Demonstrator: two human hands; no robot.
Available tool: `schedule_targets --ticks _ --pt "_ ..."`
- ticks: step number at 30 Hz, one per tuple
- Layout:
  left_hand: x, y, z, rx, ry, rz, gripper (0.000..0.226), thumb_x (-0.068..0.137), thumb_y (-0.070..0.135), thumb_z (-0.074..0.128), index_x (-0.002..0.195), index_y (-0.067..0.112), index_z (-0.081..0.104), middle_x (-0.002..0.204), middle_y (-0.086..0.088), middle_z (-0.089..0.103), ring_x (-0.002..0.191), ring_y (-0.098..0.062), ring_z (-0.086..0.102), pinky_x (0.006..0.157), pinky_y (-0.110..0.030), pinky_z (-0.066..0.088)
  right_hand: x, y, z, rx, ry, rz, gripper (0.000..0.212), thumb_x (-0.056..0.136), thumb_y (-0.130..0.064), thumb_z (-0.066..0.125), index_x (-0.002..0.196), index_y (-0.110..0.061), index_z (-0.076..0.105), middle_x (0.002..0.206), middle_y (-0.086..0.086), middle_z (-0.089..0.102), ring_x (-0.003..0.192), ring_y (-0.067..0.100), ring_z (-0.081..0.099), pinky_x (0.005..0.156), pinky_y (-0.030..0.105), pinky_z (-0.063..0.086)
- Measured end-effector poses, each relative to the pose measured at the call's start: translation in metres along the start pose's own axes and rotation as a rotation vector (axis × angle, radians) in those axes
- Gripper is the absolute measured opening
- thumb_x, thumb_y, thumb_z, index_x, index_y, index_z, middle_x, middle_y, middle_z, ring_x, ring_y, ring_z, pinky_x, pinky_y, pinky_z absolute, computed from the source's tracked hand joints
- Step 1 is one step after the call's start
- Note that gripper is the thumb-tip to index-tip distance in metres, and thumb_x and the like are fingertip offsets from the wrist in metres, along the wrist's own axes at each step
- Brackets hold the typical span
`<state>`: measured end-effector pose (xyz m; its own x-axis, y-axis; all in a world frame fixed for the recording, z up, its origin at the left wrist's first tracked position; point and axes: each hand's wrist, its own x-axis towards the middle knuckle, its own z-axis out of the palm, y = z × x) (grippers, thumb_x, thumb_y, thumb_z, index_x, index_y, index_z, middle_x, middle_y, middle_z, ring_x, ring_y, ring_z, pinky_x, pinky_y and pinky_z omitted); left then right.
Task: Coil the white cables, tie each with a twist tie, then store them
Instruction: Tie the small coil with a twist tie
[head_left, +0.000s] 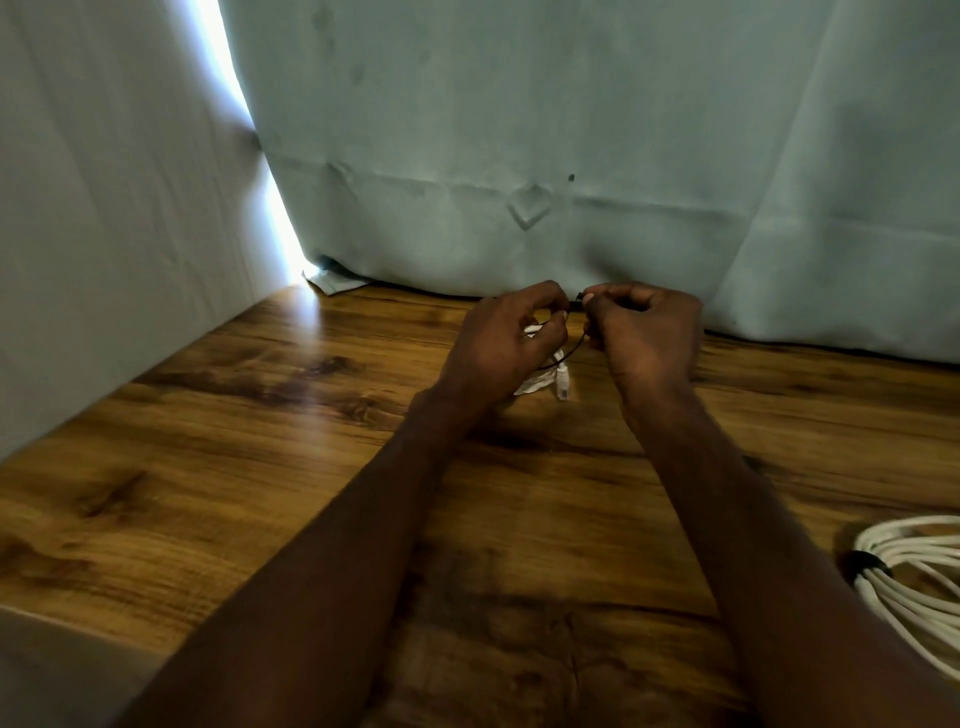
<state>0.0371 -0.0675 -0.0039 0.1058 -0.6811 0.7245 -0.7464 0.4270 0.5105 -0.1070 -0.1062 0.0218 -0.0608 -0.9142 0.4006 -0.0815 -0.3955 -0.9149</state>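
Two cables: both white, that's all I can count on the worktop (218, 467) right now.
Writing: none I can read anywhere, no brand or label showing on the cables or the tie.
Cable one: the small white bundle (540, 376) sits in my left hand (498, 345), mostly hidden behind it, with one clear plug end (563, 383) hanging down just below my fingers.
Left hand: fingers curled round that bundle, thumb and forefinger also pinching one end of the black twist tie (569, 353).
Right hand: my right hand (644, 332) is just beside the left, nearly touching, fingers curled, pinching the other end of the tie up top.
Tie: one thin black wire, looping down between my two hands and round the bundle's side.
Where: both hands are raised a bit above the far part of the worktop, near the pale blue curtain (519, 130).
Cable two: a bigger white coil (914, 582) lies at the right edge, well apart from my hands, already cinched with a dark band (865, 564), partly cut off by the frame.
Other: a scrap of paper (332, 280) at the curtain's foot, far left.
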Motion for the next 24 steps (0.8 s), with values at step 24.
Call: schedule_targets --ticks 24 --pt "-0.0018 0.0083 -0.0026 -0.016 -0.006 -0.050 0.006 0.093 0.025 0.064 0.092 0.021 0.067 0.076 0.004 0.070 0.068 -0.011 0.068 0.063 -0.040 0.053 -0.0012 -0.0028 -0.0011 -0.065 -0.038 -0.019 0.008 0.085 -0.014 0.077 0.085 -0.020 0.082 0.083 -0.007 0.077 0.078 0.012 0.074 0.078 0.044 0.065"
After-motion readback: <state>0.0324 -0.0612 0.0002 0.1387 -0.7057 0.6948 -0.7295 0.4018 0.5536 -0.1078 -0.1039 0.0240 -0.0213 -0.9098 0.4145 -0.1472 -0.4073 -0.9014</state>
